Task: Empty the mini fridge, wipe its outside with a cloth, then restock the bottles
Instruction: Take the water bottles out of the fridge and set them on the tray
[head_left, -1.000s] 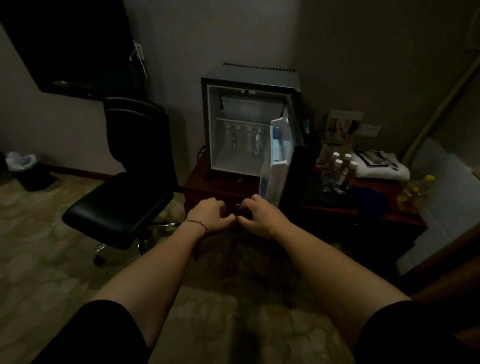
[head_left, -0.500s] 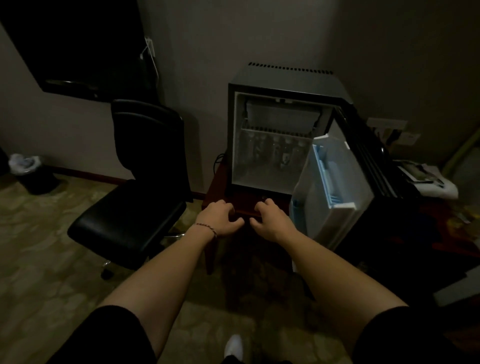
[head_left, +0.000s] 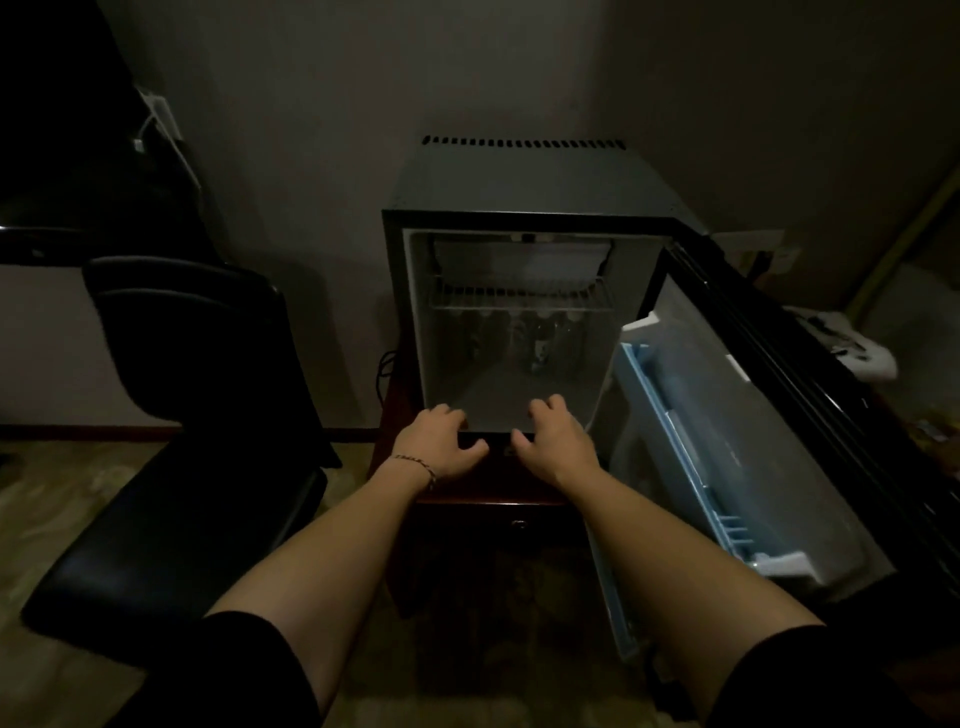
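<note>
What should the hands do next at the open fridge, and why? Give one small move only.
Probably reach the right hand in toward the bottles at the back of the mini fridge. The door is open, both hands are empty at the front lip, the left hand too, and the bottles are not yet out.

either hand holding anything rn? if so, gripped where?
Nothing held. Left hand and right hand are both empty, fingers loosely curled, at the front lower lip of the open mini fridge. The bottles stand untouched at the back.

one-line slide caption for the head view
Both bare hands reach toward the open mini fridge, bottles lined up at the back under its wire shelf.
</note>
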